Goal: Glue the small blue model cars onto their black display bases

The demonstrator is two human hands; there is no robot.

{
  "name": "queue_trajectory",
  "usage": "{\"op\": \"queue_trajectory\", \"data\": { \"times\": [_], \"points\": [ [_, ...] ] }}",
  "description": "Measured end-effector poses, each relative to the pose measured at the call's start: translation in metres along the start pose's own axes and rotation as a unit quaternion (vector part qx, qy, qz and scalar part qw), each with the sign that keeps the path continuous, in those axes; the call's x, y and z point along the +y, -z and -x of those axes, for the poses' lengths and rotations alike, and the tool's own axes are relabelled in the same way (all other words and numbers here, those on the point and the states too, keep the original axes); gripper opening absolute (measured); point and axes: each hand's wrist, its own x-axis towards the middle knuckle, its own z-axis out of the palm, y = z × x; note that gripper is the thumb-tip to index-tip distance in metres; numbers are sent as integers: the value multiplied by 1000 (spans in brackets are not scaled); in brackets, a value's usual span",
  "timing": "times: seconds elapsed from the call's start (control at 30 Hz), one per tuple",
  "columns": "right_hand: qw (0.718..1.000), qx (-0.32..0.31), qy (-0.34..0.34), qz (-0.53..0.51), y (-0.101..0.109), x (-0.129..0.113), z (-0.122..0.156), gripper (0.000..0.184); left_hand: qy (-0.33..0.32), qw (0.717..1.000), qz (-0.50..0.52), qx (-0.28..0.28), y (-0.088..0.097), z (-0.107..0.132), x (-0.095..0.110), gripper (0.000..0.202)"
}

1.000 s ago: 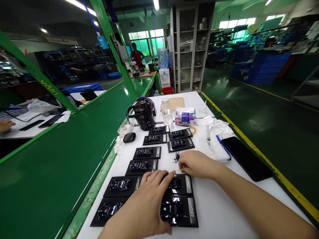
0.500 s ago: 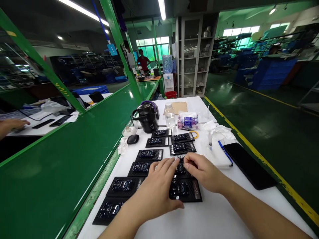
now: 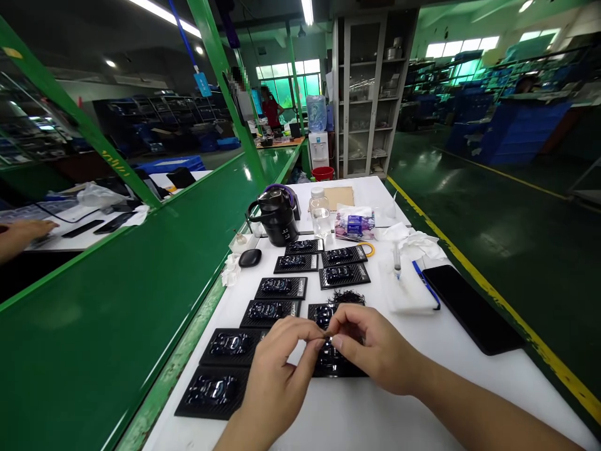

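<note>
Several black cards, each bearing a glossy dark car-shaped piece, lie in two columns on the white table (image 3: 422,388). My left hand (image 3: 279,376) and my right hand (image 3: 370,347) meet above the near right cards (image 3: 323,313), fingertips pinched together on a tiny dark part I cannot make out. A small heap of black bits (image 3: 348,295) lies just beyond my right hand. The nearest left card (image 3: 211,391) sits by my left wrist.
A black kettle (image 3: 277,216), a clear bottle (image 3: 320,213), a tissue pack (image 3: 354,224), a black mouse (image 3: 250,257), a syringe and blue pen on a cloth (image 3: 408,285) and a phone (image 3: 472,307) stand farther back. Green conveyor (image 3: 117,300) at left; another person's hand (image 3: 19,235).
Both hands have lifted off the cards and come together in a pinch nearer to me. The heap of black bits, earlier covered by my right hand, is exposed.
</note>
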Motion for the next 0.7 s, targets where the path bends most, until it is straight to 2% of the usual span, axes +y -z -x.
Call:
{"op": "queue_trajectory", "data": {
  "times": [0.13, 0.4, 0.57, 0.7],
  "points": [
    [999, 30, 8, 15, -3, 0, 0, 6, 7, 1000, 11, 23, 1, 2, -3, 12],
    [1000, 9, 0, 10, -5, 3, -2, 7, -16, 1000, 4, 9, -5, 2, -2, 12],
    [997, -4, 32, 64, -14, -4, 5, 9, 73, 994, 58, -57, -3, 18, 5, 18],
    [993, -8, 73, 97, -32, 5, 15, 14, 157, 970, 143, -119, -3, 49, 4, 30]
  ]
}}
